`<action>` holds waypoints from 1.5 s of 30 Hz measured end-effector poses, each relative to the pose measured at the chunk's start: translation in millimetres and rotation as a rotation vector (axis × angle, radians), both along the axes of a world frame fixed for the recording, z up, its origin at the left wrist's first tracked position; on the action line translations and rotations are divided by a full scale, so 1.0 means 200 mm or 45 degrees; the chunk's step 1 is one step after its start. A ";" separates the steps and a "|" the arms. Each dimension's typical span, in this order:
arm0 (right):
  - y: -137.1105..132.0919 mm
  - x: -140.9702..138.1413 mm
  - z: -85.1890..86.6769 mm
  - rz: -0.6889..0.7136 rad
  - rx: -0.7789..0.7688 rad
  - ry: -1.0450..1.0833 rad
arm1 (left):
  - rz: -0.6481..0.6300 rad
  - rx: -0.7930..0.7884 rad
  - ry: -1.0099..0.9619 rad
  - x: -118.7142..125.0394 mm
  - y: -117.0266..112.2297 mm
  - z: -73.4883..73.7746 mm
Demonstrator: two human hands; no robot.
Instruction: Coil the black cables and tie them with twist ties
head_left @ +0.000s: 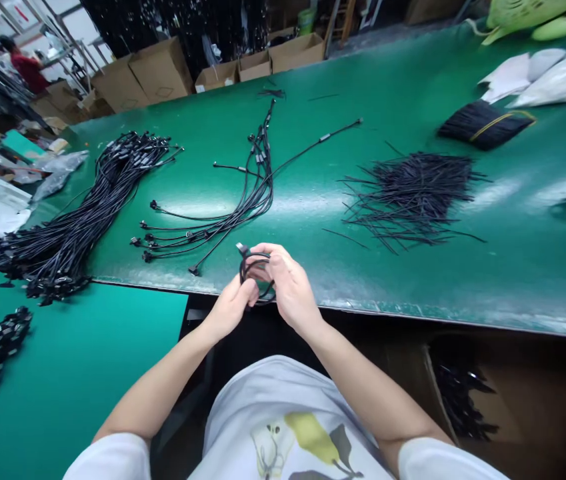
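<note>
Close to the front edge of the green table, both hands hold a black cable (243, 268) bent into a small loop. My left hand (233, 303) pinches the loop's lower left side between thumb and fingers. On the right side, my right hand (287, 283) is closed round the coil. A plug with a pale metal end sticks up at the loop's top left. Just beyond the hands lies a loose spread of black cables (250, 207) with connectors at their ends. To the right rests a pile of thin black ties (417, 190).
A thick bundle of black cables (107, 193) lies on the left of the green table (313, 167). At the right are a banded bundle of ties (483, 125) and white bags (563, 77). Cardboard boxes (160, 70) line the far edge. A person (27, 70) is far left.
</note>
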State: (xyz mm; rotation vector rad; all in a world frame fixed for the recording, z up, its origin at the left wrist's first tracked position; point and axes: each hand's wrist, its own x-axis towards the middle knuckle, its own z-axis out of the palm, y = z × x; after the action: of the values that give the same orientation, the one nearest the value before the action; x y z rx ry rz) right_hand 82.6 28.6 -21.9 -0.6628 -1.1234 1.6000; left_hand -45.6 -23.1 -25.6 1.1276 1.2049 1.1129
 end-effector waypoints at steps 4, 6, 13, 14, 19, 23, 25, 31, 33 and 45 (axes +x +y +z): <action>0.03 0.01 -0.04 0.060 0.109 -0.205 | 0.101 -0.079 -0.466 0.00 -0.01 0.07; 0.03 0.01 -0.04 0.085 0.018 -0.137 | 0.098 -0.128 -0.552 0.02 -0.03 0.09; 0.00 0.01 0.02 0.101 -0.241 0.176 | 0.011 -0.204 -0.471 0.07 -0.06 0.05; 0.00 0.02 0.03 0.218 -0.290 0.198 | -0.024 -0.187 -0.414 0.07 -0.06 0.04; -0.06 0.04 0.04 0.335 -0.212 0.042 | -0.181 -0.076 0.201 0.06 -0.07 0.06; -0.12 0.04 0.03 0.020 0.045 -0.148 | -0.328 0.020 0.430 0.10 -0.08 0.02; -0.14 0.03 0.02 -0.090 0.044 -0.158 | -0.325 0.140 0.438 0.12 -0.10 -0.01; -0.09 0.05 0.04 0.144 -0.046 -0.065 | -0.482 -0.279 -0.041 0.11 -0.12 0.01; -0.05 0.07 0.06 0.245 -0.010 -0.138 | -0.487 -0.409 -0.300 0.10 -0.11 0.04; 0.06 0.18 0.00 0.401 0.066 -0.231 | -0.307 -0.498 -0.518 0.11 -0.08 0.06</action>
State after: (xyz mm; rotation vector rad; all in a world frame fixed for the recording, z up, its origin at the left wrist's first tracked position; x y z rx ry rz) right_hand 119.4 41.3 -22.2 -0.6286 -1.4550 1.7939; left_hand -23.5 -39.7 -14.5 0.6830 0.8874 0.8248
